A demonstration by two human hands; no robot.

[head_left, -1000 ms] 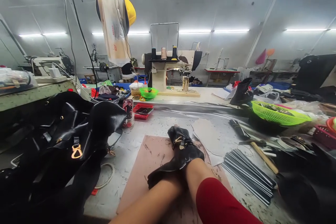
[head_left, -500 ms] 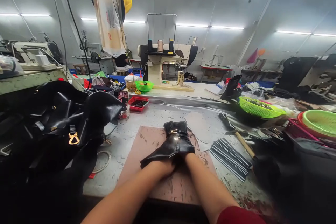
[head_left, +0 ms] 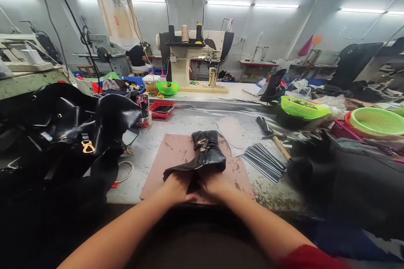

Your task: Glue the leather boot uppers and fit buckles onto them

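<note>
A black leather boot upper (head_left: 206, 151), with straps and a gold-coloured buckle, lies on a brownish-pink board (head_left: 172, 147) in front of me. My left hand (head_left: 179, 187) is at its near left edge, the fingers tucked under the leather and the thumb showing. Beside it, my right hand (head_left: 213, 183) holds the near right edge, its fingers hidden by the upper and the hand itself. Both forearms reach in from below. Right of the board lies a fan of dark strips with white lines (head_left: 264, 162).
Black leather pieces (head_left: 107, 117) are heaped at left, near a roll of tape (head_left: 124, 171). A hammer (head_left: 281, 147) lies at right, below a green basket (head_left: 304, 108). A sewing machine (head_left: 183, 67) stands behind. A phone rests in a red tray (head_left: 161, 114).
My hands have drawn back towards me, partly out from under the boot upper, and more of them shows. The upper's front has turned slightly. The camera view has tilted down.
</note>
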